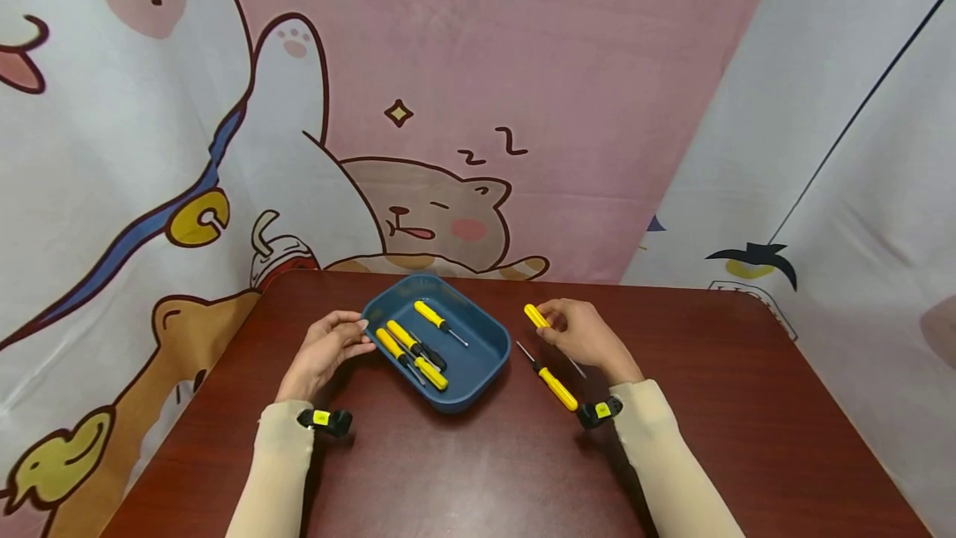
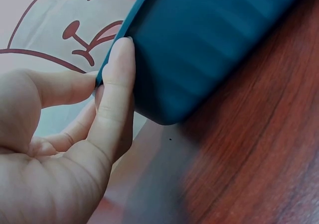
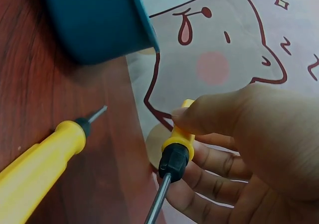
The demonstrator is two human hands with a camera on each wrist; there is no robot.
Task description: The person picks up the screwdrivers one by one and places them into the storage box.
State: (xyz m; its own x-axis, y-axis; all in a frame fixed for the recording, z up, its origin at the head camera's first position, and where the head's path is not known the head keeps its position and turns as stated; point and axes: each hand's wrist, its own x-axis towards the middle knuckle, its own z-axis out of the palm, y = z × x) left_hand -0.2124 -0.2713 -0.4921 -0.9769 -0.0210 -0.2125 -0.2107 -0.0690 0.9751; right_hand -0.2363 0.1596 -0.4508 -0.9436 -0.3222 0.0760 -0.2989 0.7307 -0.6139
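A blue plastic tray stands on the table with several yellow-handled screwdrivers lying in it, one of them a screwdriver near its far side. My left hand pinches the tray's left rim between thumb and fingers; the left wrist view shows the thumb on one side of the rim. To the right of the tray, my right hand grips a screwdriver by its yellow handle, its shaft pointing down toward me. Another screwdriver lies on the table between the tray and my right wrist.
The dark red-brown wooden table ends at a back edge just behind the tray. A printed cloth with cartoon animals hangs behind it. Both wrists carry small black cameras.
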